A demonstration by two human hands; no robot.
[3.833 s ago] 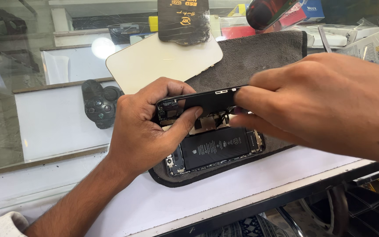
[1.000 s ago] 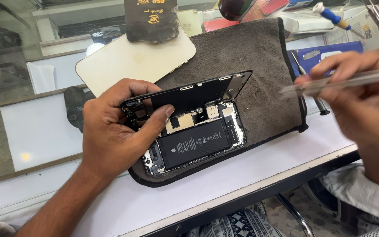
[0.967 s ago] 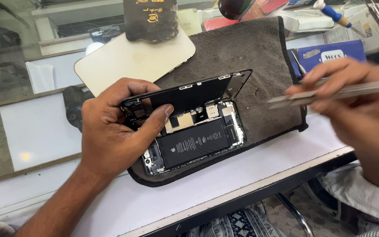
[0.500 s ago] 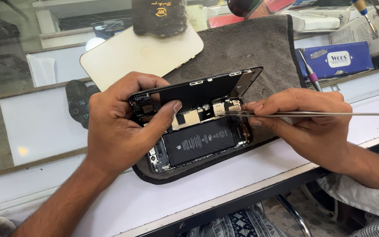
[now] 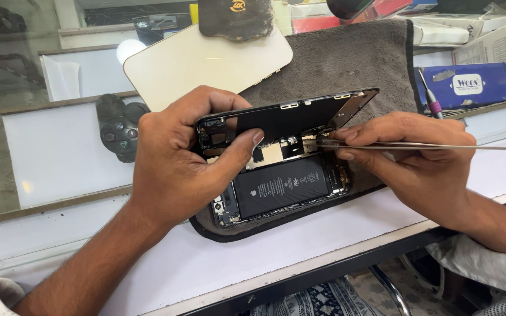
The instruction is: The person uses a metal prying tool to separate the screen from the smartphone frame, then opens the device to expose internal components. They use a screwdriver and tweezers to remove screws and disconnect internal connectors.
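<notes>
Left hand (image 5: 177,161) grips the lifted screen (image 5: 288,120) of the opened phone (image 5: 282,187) on the grey mat (image 5: 346,64), while right hand (image 5: 423,161) pinches tweezers (image 5: 417,146), tips inside the phone near its battery (image 5: 281,186).

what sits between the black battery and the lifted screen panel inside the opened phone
In the head view, between the battery and the raised screen panel lies a silver shield plate with small connectors. The tweezers in the right hand reach in there.
</notes>
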